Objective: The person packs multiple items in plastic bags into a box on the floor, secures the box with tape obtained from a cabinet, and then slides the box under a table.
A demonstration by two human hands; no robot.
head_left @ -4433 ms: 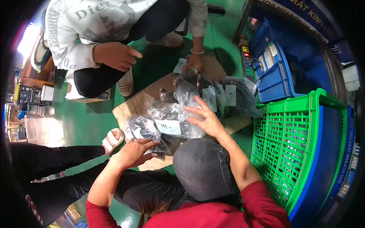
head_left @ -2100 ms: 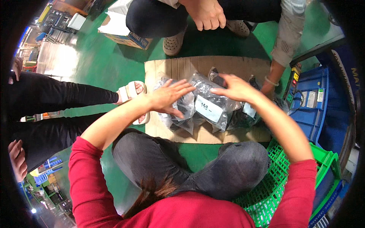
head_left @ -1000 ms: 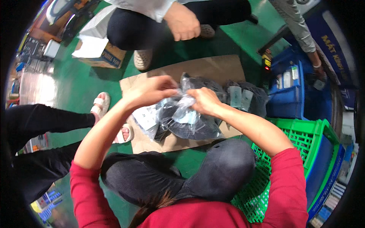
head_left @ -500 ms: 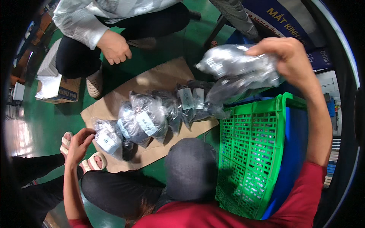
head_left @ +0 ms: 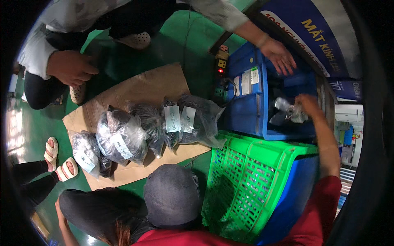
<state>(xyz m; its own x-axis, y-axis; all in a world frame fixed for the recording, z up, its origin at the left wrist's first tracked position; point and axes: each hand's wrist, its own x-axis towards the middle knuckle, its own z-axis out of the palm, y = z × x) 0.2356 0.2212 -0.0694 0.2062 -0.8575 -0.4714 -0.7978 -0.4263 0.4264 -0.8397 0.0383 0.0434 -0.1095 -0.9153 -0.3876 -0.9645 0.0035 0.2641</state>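
My right hand (head_left: 308,106) reaches into the blue bin (head_left: 243,117) at the right, its fingers closed on a clear plastic bag (head_left: 286,105) with dark contents. Low at the left, my left hand (head_left: 58,203) rests beside my bent knee, its fingers hidden behind the leg. On a flat cardboard sheet (head_left: 162,78) several clear bags of dark items lie in a row. One bag (head_left: 122,137) and the leftmost bag (head_left: 85,156) carry pale handwritten labels. Another bag (head_left: 200,117) lies at the right end of the row.
A green plastic crate (head_left: 246,184) stands close on my right, against a blue container (head_left: 289,197). Across from me a person in a light sleeve holds one open hand (head_left: 279,55) over the bin. A power strip (head_left: 221,65) with a red light sits beside it. Sandaled feet (head_left: 65,169) are at the left.
My right hand has carried the bag rightward and down into the blue bin. My left hand has left the leftmost bag and dropped to my knee. The other person's arm now extends over the bin.
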